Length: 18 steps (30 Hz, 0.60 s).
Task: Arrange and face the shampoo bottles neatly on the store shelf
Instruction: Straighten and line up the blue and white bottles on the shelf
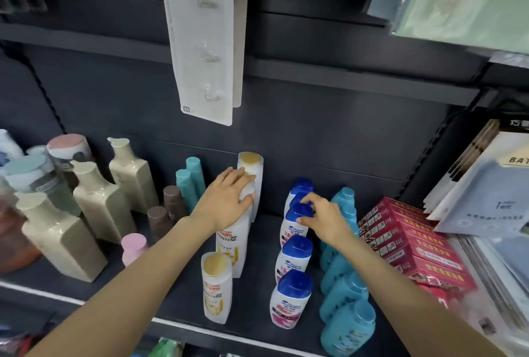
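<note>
Left hand (229, 202) gripping white Pantene bottle (233, 245), right hand (323, 216) on blue-capped bottle (294, 222)

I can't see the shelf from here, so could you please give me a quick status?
Left hand grips the middle Pantene bottle. Right hand pinches a blue-capped bottle, third from front. Nothing in the way.

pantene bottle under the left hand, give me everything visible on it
The Pantene bottle is tall, white glossy plastic, with a red-and-gold label whose front faces out. It stands upright on the dark shelf, in the middle of a three-bottle row: a shorter gold-capped one in front, a taller one behind. The left hand covers its cap, fingers curled over the top and shoulder. Whether it touches its neighbours cannot be told.
</note>
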### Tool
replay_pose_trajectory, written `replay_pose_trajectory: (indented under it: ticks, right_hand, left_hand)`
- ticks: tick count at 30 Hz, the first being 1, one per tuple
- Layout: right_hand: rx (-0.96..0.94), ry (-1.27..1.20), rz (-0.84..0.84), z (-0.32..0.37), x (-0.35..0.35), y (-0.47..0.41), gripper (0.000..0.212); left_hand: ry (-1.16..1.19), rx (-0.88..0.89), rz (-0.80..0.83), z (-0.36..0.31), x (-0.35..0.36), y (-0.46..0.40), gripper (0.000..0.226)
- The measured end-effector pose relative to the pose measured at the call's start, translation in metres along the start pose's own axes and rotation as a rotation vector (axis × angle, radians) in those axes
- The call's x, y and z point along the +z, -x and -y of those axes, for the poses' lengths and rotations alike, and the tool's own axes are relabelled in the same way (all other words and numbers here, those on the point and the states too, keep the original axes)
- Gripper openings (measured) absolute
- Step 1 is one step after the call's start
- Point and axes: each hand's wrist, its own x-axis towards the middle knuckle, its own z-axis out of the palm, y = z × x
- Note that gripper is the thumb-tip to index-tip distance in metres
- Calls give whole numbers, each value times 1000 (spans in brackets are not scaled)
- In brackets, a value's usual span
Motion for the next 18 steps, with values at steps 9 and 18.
replay_pose_trajectory:
  ticks: [9,18]
  right_hand:
    - [38,-85,77,-7,5,-1,34]
    - [36,-121,50,-8,-2,-6,36]
  left_hand:
    - [-25,0,-25,-1,3,0,48]
    - [-39,5,-39,-1,5,1,48]
